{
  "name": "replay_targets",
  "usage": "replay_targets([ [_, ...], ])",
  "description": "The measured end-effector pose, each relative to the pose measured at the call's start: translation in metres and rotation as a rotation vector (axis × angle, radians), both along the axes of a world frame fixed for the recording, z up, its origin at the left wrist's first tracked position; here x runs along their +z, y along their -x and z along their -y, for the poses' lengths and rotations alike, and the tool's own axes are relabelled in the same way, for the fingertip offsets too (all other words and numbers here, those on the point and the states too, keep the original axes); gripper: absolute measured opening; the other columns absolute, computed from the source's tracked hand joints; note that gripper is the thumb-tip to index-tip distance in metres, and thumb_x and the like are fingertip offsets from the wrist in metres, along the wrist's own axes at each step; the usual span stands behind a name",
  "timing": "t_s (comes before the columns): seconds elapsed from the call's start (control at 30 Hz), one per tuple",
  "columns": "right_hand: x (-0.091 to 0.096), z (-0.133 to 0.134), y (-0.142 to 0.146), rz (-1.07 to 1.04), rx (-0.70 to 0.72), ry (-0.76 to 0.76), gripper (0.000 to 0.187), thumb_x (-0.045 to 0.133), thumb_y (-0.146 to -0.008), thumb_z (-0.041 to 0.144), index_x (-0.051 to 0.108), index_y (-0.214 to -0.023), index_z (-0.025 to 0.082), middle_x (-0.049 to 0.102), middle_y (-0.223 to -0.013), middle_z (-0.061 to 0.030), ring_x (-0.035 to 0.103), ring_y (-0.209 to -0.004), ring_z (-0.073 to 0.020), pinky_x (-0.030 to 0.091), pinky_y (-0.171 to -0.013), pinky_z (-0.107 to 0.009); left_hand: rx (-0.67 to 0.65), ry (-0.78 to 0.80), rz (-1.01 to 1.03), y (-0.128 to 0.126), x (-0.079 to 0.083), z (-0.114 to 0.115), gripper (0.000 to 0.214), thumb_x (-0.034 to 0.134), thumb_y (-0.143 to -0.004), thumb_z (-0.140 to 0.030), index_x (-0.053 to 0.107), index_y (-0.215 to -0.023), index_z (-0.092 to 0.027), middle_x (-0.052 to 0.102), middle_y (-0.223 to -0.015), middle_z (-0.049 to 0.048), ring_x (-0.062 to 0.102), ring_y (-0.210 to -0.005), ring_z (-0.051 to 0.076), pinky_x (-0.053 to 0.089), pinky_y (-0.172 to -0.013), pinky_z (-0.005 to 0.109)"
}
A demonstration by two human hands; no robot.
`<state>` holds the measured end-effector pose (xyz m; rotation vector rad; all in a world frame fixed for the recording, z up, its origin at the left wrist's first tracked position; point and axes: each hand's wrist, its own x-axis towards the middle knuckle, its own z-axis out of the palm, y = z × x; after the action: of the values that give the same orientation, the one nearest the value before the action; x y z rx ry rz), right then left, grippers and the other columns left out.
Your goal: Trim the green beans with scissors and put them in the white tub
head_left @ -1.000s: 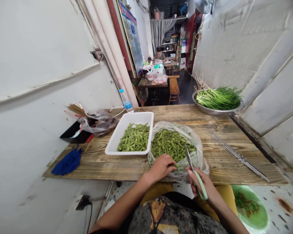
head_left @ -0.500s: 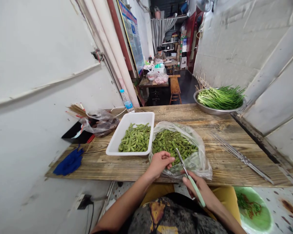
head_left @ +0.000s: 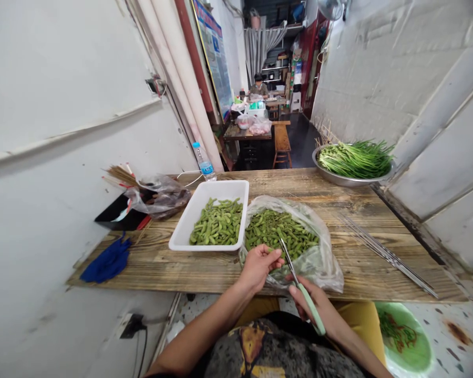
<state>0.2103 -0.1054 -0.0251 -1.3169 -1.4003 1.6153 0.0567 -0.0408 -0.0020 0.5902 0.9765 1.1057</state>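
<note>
Over the near edge of a clear plastic bag point(head_left: 331, 262) full of green edamame pods point(head_left: 266, 226), my left hand point(head_left: 258, 266) pinches a pod between thumb and fingertips. Mostly hidden by the fingers, that pod lies close to the blades of the scissors. My right hand point(head_left: 313, 299) is wrapped round the pale green handles of the scissors point(head_left: 310, 307), whose metal blades point up and away, just right of my left fingertips. Left of the bag stands a white plastic tray point(head_left: 181, 231) with more pods point(head_left: 216, 223) in it.
Metal skewers point(head_left: 390, 257) lie on the wooden table point(head_left: 161, 273) at right, below a steel bowl of green stalks point(head_left: 352, 160). A water bottle point(head_left: 205, 163), a black box point(head_left: 114, 215) and a blue cloth point(head_left: 107, 260) are at left. A green basin point(head_left: 405, 336) sits on the floor.
The scissors have shifted slightly left, their blades now beside the left fingertips. My left hand has barely moved. The tray and bag stay in place.
</note>
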Motion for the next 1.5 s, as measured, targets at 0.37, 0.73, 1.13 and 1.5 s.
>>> replay_targets([
  [0.37,-0.007,-0.004,0.004,-0.253,-0.195,0.246,0.044,0.056,-0.073,0.058,0.050,-0.093,0.019,0.043,-0.049,0.0100,0.035,-0.030,-0.0048,0.034,-0.027,-0.016,0.308,-0.304,-0.529,0.043,0.000,-0.022,0.022,0.063,-0.071,-0.033,0.056,-0.079,-0.014,0.064,-0.068,0.0039,0.060,-0.062,0.014,0.048,-0.066,0.029],
  [0.73,-0.009,0.011,-0.017,-0.262,-0.363,0.298,0.053,0.062,-0.065,0.062,0.050,-0.093,0.018,0.046,-0.052,0.0080,0.043,-0.037,-0.0080,0.039,-0.036,-0.022,-0.286,-1.111,-1.650,0.017,0.008,-0.048,0.021,0.045,-0.087,-0.024,0.066,-0.086,-0.025,0.063,-0.087,0.0027,0.048,-0.096,0.018,0.021,-0.097,0.045],
  [1.13,-0.014,0.013,-0.018,-0.205,-0.223,0.137,0.046,0.048,-0.077,0.062,0.048,-0.098,0.021,0.045,-0.062,0.0060,0.047,-0.048,-0.0096,0.043,-0.047,-0.023,-0.597,-1.101,-1.805,-0.006,0.008,-0.058,0.020,0.044,-0.087,-0.025,0.062,-0.084,-0.018,0.057,-0.088,0.0070,0.044,-0.095,0.022,0.030,-0.085,0.039],
  [1.5,-0.022,0.008,-0.006,-0.186,-0.169,0.140,0.040,0.046,-0.081,0.058,0.047,-0.098,0.021,0.043,-0.061,0.0067,0.044,-0.046,-0.0087,0.041,-0.043,-0.021,-0.670,-0.879,-1.691,0.006,-0.008,-0.046,0.020,0.042,-0.085,-0.015,0.061,-0.093,-0.016,0.057,-0.090,0.0084,0.054,-0.087,0.019,0.041,-0.079,0.031],
])
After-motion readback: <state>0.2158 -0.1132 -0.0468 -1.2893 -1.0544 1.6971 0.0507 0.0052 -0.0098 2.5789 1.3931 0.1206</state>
